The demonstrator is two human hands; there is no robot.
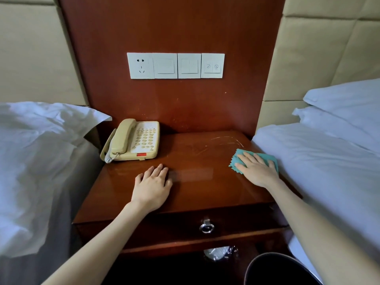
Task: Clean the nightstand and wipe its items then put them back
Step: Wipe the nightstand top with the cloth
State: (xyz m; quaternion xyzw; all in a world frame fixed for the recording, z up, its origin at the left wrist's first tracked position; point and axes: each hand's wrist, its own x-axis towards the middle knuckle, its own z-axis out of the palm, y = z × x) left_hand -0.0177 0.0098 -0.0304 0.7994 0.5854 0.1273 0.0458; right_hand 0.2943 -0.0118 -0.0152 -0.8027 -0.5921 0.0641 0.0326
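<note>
Nightstand [191,194]: glossy red-brown wood top, one drawer below with a metal ring pull [206,226]; stands between two white-sheeted beds. Telephone [132,140]: beige, corded, handset in its cradle, sitting at the top's back left corner. Cloth [236,164]: teal, zigzag edge, lying flat near the right edge of the top. My right hand [256,169]: palm down, fingers spread, pressing on the cloth, not closed around it. My left hand [153,185]: flat and open on bare wood in front of the telephone, holding nothing. Faint curved streaks [224,140] mark the surface behind the cloth. Dark bin [277,270]: on the floor, lower right.
</note>
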